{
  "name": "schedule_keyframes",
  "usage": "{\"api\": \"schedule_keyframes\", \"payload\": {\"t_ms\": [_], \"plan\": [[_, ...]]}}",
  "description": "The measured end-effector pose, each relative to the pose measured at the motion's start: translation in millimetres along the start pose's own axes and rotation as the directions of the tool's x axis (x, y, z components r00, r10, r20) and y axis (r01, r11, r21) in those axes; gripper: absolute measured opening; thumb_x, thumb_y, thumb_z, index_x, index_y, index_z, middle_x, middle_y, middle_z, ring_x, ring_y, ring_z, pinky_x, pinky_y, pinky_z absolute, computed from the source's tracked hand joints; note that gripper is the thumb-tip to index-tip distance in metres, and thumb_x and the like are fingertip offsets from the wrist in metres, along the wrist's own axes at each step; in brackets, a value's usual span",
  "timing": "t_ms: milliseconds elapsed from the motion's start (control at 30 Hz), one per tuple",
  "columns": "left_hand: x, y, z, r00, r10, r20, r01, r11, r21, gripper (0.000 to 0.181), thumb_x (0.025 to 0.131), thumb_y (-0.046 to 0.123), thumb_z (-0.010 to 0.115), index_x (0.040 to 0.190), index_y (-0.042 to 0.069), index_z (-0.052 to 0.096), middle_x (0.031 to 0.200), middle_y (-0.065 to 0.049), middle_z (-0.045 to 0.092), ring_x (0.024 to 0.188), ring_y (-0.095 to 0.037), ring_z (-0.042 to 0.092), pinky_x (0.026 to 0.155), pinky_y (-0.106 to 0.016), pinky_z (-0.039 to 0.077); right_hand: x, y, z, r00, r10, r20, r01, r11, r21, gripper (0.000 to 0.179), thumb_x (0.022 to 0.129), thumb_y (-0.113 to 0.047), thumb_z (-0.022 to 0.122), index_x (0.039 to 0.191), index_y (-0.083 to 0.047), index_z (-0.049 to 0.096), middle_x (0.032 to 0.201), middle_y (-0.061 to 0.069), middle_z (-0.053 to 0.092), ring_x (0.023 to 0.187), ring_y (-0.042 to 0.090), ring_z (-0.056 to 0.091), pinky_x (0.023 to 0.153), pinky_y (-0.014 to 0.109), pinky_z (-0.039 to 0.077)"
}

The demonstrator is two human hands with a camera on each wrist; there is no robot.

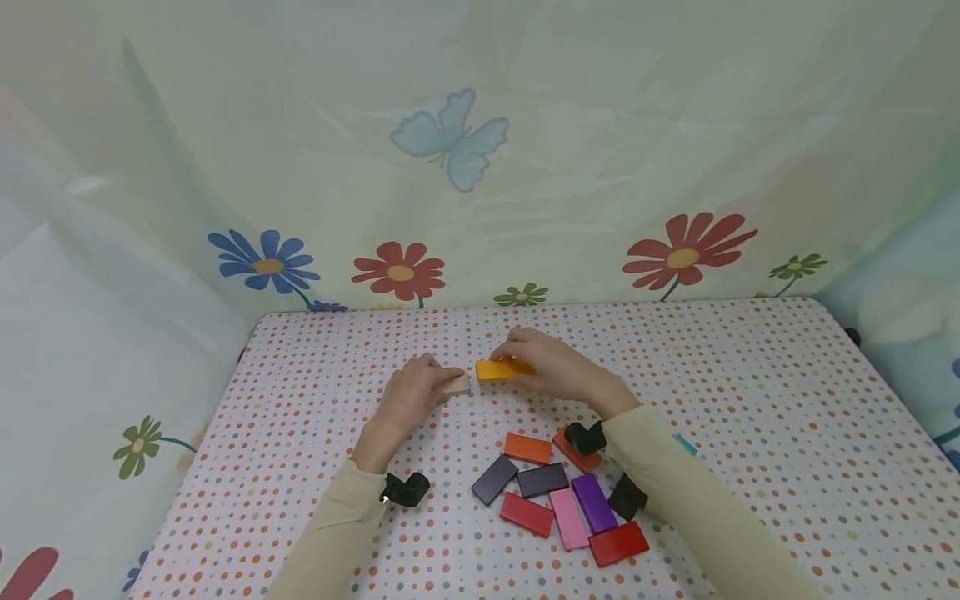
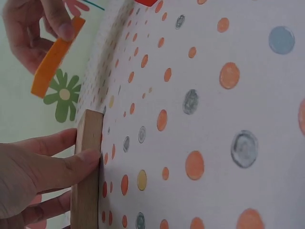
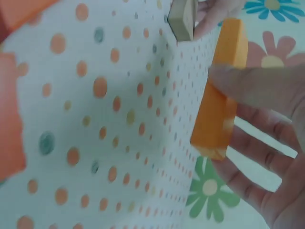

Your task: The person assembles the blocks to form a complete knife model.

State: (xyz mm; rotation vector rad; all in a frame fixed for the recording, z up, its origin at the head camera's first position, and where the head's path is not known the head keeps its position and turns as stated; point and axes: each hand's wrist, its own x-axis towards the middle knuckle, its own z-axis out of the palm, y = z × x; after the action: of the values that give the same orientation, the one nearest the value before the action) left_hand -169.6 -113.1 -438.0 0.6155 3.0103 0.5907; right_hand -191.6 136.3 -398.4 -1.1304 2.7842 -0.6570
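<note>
My left hand (image 1: 411,393) grips a plain wooden block (image 2: 87,167), its thumb on the near face and its fingers behind. That block lies flat on the dotted tabletop. In my right hand (image 1: 557,367) is an orange-yellow block (image 3: 219,95), pinched between thumb and fingers and raised over the table in both wrist views. A narrow gap separates the two blocks in the head view, the orange-yellow one to the right of the wooden one.
Nearer the body lie several loose blocks, among them an orange block (image 1: 528,448), a purple block (image 1: 595,503), a pink block (image 1: 568,518), a red block (image 1: 618,544) and a dark block (image 1: 543,480). A flowered curtain (image 1: 570,167) hangs behind the table.
</note>
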Motion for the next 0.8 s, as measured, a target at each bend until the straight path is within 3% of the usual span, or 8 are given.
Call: {"api": "schedule_keyframes", "payload": {"t_ms": [133,300,433,800], "plan": [[-0.7,0.2,0.4,1.000,0.013,-0.009,-0.013,1.000,-0.001,0.038,0.089,0.007,0.083,0.125,0.017,0.079,0.103,-0.007,0.065,0.086,-0.022,0.060,0.068,-0.033,0.050,6.4,-5.1,4.7,0.999,-0.023,-0.025,0.022,0.997,-0.070,0.029,0.088,-0.007,0.085,0.116,-0.003,0.077,0.101,0.006,0.065,0.092,0.021,0.060,0.087,0.037,0.056],[-1.3,-1.5,1.4,0.999,0.023,-0.028,-0.023,1.000,-0.005,0.038,0.088,0.007,0.084,0.124,0.016,0.079,0.106,-0.007,0.065,0.090,-0.023,0.059,0.069,-0.034,0.049,10.5,-6.9,12.1,0.999,0.032,0.006,-0.031,0.992,-0.119,0.030,0.089,-0.010,0.085,0.117,-0.005,0.077,0.103,0.006,0.066,0.094,0.021,0.061,0.089,0.037,0.057],[-1.3,-2.5,2.8,0.998,0.040,-0.039,-0.040,0.999,-0.005,0.038,0.088,0.006,0.084,0.124,0.016,0.079,0.107,-0.007,0.066,0.092,-0.024,0.059,0.070,-0.035,0.049,10.6,-6.6,17.3,0.996,0.073,0.048,-0.067,0.992,-0.106,0.030,0.089,-0.006,0.084,0.118,-0.004,0.076,0.105,0.007,0.066,0.096,0.022,0.062,0.089,0.038,0.057],[-2.1,-3.4,2.0,0.997,0.051,-0.050,-0.052,0.998,-0.021,0.037,0.088,0.006,0.083,0.124,0.016,0.079,0.108,-0.008,0.066,0.092,-0.026,0.060,0.070,-0.038,0.050,13.8,-9.1,27.1,0.992,0.104,0.070,-0.096,0.989,-0.114,0.031,0.089,-0.005,0.082,0.119,-0.002,0.075,0.104,0.008,0.066,0.095,0.023,0.062,0.087,0.039,0.056]]}}
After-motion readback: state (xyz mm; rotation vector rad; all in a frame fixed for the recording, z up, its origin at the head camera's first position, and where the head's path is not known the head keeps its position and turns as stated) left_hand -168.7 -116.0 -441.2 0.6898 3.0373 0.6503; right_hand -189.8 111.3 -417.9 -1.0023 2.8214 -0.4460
